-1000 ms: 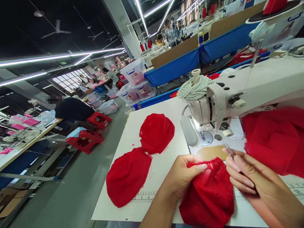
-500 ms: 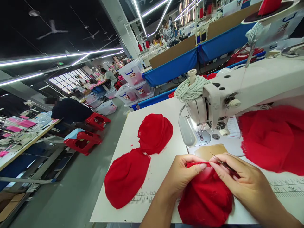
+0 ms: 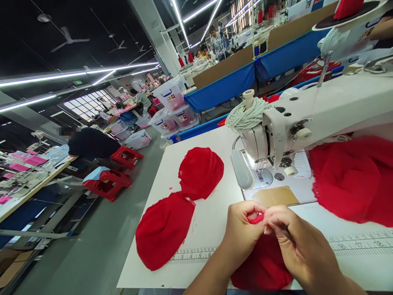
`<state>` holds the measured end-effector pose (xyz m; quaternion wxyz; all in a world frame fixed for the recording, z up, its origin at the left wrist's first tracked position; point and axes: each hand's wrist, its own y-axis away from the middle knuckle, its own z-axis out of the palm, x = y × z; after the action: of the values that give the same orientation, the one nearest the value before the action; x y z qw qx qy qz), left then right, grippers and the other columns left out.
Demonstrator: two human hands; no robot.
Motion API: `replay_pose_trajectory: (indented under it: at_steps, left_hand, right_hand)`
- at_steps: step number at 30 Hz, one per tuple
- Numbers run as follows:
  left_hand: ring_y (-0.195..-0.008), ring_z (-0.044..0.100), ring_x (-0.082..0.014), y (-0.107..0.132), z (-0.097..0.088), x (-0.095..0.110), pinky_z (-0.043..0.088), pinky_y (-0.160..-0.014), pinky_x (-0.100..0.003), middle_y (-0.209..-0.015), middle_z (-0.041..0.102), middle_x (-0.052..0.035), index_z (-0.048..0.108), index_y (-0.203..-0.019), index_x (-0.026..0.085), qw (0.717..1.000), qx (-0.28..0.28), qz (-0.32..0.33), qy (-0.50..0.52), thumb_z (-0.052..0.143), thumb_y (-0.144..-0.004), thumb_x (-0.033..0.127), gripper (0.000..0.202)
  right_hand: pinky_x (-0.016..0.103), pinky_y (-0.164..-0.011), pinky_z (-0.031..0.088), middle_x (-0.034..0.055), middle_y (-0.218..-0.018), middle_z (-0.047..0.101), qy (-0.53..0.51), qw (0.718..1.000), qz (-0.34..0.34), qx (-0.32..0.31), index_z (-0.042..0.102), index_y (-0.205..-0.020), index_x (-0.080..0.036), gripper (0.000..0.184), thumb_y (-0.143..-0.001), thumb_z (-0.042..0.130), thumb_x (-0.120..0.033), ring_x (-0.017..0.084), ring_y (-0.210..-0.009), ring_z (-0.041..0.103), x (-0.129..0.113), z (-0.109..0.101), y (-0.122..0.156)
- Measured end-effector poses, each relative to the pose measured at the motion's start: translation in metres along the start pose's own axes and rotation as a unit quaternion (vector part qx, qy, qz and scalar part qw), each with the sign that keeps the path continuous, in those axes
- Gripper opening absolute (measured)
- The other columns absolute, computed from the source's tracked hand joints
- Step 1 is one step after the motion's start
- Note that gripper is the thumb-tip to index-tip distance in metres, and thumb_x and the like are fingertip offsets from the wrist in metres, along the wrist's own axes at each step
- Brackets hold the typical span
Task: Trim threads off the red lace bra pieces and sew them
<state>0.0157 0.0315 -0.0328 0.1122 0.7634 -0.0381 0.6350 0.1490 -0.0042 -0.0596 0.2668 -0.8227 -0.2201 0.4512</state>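
Note:
My left hand point(image 3: 244, 229) pinches the edge of a red fabric piece point(image 3: 260, 266), which hangs down over the table's front edge. Pressed against it, my right hand point(image 3: 302, 241) has its fingertips closed at the same edge. Dark tweezers point(image 3: 287, 232) are tucked in my right hand, mostly hidden by the fingers. Just beyond my hands stands a white sewing machine point(image 3: 307, 119), its lamp lit over the needle plate point(image 3: 263, 178). Two red fabric pieces, a nearer one point(image 3: 164, 231) and a farther one point(image 3: 201, 172), lie to the left, touching each other.
A heap of red fabric point(image 3: 353, 180) lies under the machine arm at right. Pale cord point(image 3: 247, 114) is coiled on the machine head. A printed ruler point(image 3: 190, 256) runs along the white table point(image 3: 215, 217). Red stools point(image 3: 107, 182), clear bins point(image 3: 170, 94) and seated people are beyond.
My right hand has turned inward and closed against the left fingertips. The tweezers' point, visible before, is now hidden. The fabric's held edge is bunched up and more covered by my hands.

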Motion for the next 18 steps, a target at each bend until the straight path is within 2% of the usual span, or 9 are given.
replay_pose_trajectory:
  at_steps: [6, 8, 11, 15, 18]
  left_hand:
    - [-0.062, 0.049, -0.0142, 0.001, 0.003, -0.003, 0.036, -0.06, -0.026, -0.062, 0.06, -0.0014, 0.071, -0.066, 0.013, 0.999, 0.002, 0.03, -0.041, 0.067, -0.066, 0.022, 0.01]
    - [-0.06, 0.046, -0.0127, 0.001, 0.003, -0.002, 0.035, -0.058, -0.026, -0.059, 0.055, 0.0005, 0.071, -0.067, 0.013, 0.999, -0.002, 0.019, -0.029, 0.067, -0.067, 0.022, 0.01]
    - [-0.052, 0.033, -0.0092, -0.001, 0.003, 0.001, 0.028, -0.052, -0.024, -0.05, 0.04, 0.0062, 0.07, -0.07, 0.013, 1.0, 0.003, -0.014, -0.004, 0.065, -0.066, 0.019, 0.009]
    - [-0.051, 0.028, -0.0084, -0.004, 0.001, 0.003, 0.025, -0.052, -0.024, -0.049, 0.03, 0.0085, 0.068, -0.068, 0.013, 0.999, 0.012, -0.042, 0.012, 0.068, -0.066, 0.022, 0.009]
    - [-0.053, 0.031, -0.0086, -0.006, 0.0, 0.004, 0.028, -0.055, -0.024, -0.051, 0.03, 0.0083, 0.065, -0.062, 0.014, 0.998, 0.017, -0.048, 0.024, 0.07, -0.065, 0.026, 0.014]
  right_hand:
    - [0.021, -0.051, 0.049, -0.0049, -0.069, 0.06, -0.047, 0.997, 0.053, 0.0, 0.046, -0.088, -0.029, 0.019, -0.095, 0.041, -0.012, 0.013, -0.054, 0.061, -0.005, -0.003, 0.001]
    - [0.021, -0.059, 0.05, -0.003, -0.078, 0.063, -0.048, 0.997, 0.065, 0.003, 0.049, -0.091, -0.029, 0.017, -0.096, 0.042, -0.015, 0.013, -0.063, 0.064, -0.004, -0.004, 0.002]
    - [0.022, -0.066, 0.051, 0.0006, -0.091, 0.063, -0.025, 0.995, 0.093, 0.035, 0.054, -0.093, -0.029, 0.012, -0.099, 0.045, -0.023, 0.015, -0.077, 0.066, -0.003, -0.008, 0.004]
    - [0.022, -0.055, 0.05, -0.0031, -0.076, 0.066, -0.005, 0.991, 0.134, 0.026, 0.055, -0.094, -0.031, 0.019, -0.1, 0.041, -0.043, 0.015, -0.058, 0.063, -0.005, -0.02, 0.005]
    - [0.024, -0.051, 0.054, 0.0012, -0.079, 0.075, 0.081, 0.977, 0.195, -0.003, 0.052, -0.106, -0.029, 0.03, -0.099, 0.036, -0.053, 0.02, -0.063, 0.072, 0.001, -0.028, 0.008]
